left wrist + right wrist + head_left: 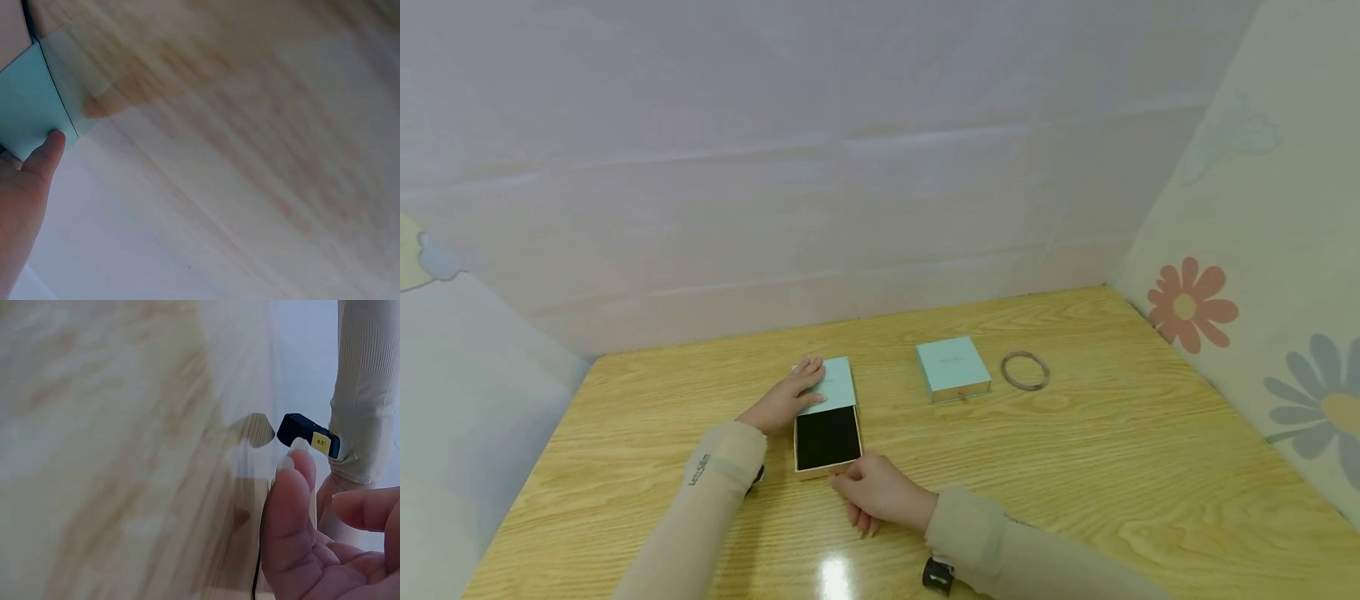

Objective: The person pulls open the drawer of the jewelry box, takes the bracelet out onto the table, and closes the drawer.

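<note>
A light-blue slide-out gift box [839, 385] lies on the table with its black-lined drawer [827, 439] pulled out toward me. My left hand [784, 400] rests on the box's sleeve, fingers spread; in the left wrist view the thumb [47, 156] presses on the sleeve [31, 103]. At the drawer's front edge, my right hand [880, 490] pinches with thumb and forefinger; the small part between them is mostly hidden. The right wrist view shows its other fingers [290, 506] loosely bent, clear of the drawer.
A second light-blue box [953, 368], closed, sits farther back to the right. Beside it lies a brownish ring-shaped bangle [1025, 371]. The wooden table [1112, 467] meets a pale cloth wall [850, 208] behind and a flower-patterned one [1247, 250] at right.
</note>
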The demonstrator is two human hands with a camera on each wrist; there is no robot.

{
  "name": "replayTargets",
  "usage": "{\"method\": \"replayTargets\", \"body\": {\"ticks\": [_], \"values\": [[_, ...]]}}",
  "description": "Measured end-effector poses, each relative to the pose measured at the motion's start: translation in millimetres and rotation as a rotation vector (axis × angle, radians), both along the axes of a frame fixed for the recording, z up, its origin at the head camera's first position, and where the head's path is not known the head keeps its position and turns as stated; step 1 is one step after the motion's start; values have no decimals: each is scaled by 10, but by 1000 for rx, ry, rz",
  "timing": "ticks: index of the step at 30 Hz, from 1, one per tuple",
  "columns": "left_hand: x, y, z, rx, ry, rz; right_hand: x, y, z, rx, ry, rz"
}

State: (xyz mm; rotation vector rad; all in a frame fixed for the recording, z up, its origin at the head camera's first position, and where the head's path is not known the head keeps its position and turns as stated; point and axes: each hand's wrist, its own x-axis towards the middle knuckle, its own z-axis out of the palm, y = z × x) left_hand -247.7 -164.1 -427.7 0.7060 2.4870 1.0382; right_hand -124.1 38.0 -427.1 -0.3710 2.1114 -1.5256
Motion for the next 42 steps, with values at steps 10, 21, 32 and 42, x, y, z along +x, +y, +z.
{"method": "replayTargets", "body": {"ticks": [10, 21, 32, 42], "values": [[0, -9, 7, -6, -1, 3, -12, -45, -2, -71, -186, 9], [6, -15, -3, -11, 14, -1, -11, -119, -48, -169, -335, -37], [11, -27, -12, -3, 25, -3, 4, -185, -100, -178, -325, -86], [7, 6, 10, -5, 24, -3, -1, -212, -102, -165, -332, -116]]}}
